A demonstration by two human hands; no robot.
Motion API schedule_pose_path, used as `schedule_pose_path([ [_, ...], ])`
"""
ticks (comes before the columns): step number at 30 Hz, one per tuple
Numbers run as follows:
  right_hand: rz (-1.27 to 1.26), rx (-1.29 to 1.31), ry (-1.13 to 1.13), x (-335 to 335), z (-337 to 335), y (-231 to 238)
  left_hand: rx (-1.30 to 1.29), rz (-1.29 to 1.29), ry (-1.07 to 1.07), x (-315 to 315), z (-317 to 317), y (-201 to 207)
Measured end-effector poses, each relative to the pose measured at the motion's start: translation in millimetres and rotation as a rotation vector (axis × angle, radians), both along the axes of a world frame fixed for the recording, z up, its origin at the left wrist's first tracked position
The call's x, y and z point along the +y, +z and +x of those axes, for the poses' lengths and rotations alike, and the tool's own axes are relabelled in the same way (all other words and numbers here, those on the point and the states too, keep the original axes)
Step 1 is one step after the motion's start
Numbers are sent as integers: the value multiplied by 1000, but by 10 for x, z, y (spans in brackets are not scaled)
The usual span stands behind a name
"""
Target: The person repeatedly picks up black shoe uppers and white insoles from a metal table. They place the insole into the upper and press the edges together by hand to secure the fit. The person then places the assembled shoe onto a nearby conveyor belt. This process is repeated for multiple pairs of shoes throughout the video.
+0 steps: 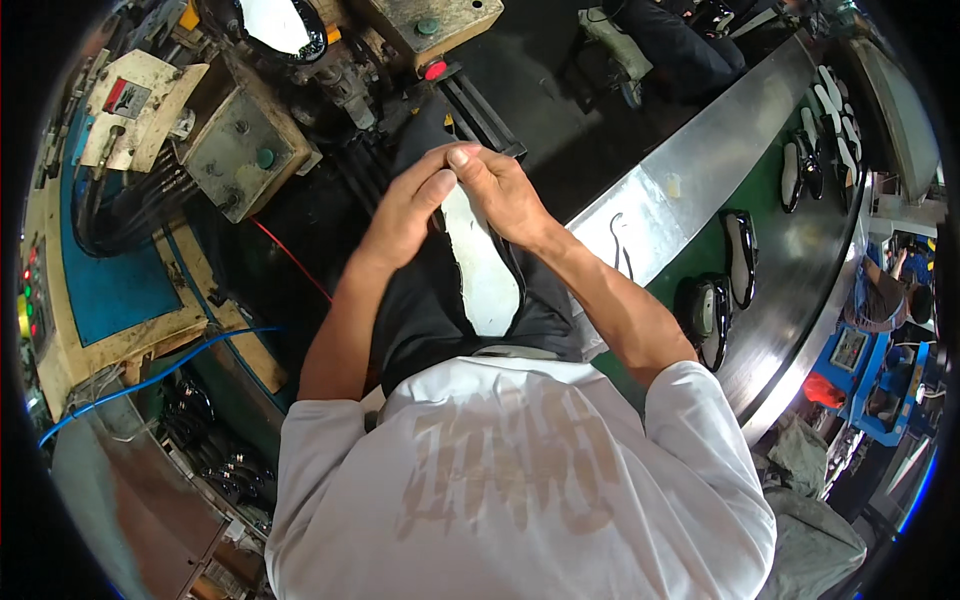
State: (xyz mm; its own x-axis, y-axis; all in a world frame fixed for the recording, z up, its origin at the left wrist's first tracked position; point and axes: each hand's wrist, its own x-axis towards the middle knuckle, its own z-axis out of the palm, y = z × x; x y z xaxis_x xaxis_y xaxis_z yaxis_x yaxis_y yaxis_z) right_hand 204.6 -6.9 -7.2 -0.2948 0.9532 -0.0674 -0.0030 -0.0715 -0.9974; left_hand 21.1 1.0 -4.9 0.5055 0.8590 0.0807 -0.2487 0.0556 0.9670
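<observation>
A shoe upper with a white sole-shaped underside (487,285) and black edges lies bottom up over my lap, heel end toward me. Around its far, toe end, my left hand (405,215) closes from the left side. My right hand (508,200) grips the same end from the right, its thumb beside the left thumb at the tip. The fingers cover the toe, so its shape is hidden. A second shoe with a white underside (275,28) sits at the machine beyond my hands.
Control boxes with green buttons (265,158) stand front left. A metal ledge (690,170) runs along my right, bearing a thin black strip (622,245). Beyond it, a conveyor (800,280) carries several black shoes (740,258). A blue hose (150,370) crosses at left. Other people sit farther off.
</observation>
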Motion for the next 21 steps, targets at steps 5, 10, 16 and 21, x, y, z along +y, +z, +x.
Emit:
schedule_pose_path([
  [5, -582, 645, 179, -54, 314, 255, -37, -66, -57, 29, 3, 154],
  [10, -101, 305, 240, -67, 362, 43, 237, 307, 64, -22, 32, 93],
  [16, -176, 375, 233, -76, 286, -18, 86, 95, -26, 58, -44, 80],
  [21, -289, 467, 318, -74, 395, -24, 138, -10, -69, 86, -25, 152],
])
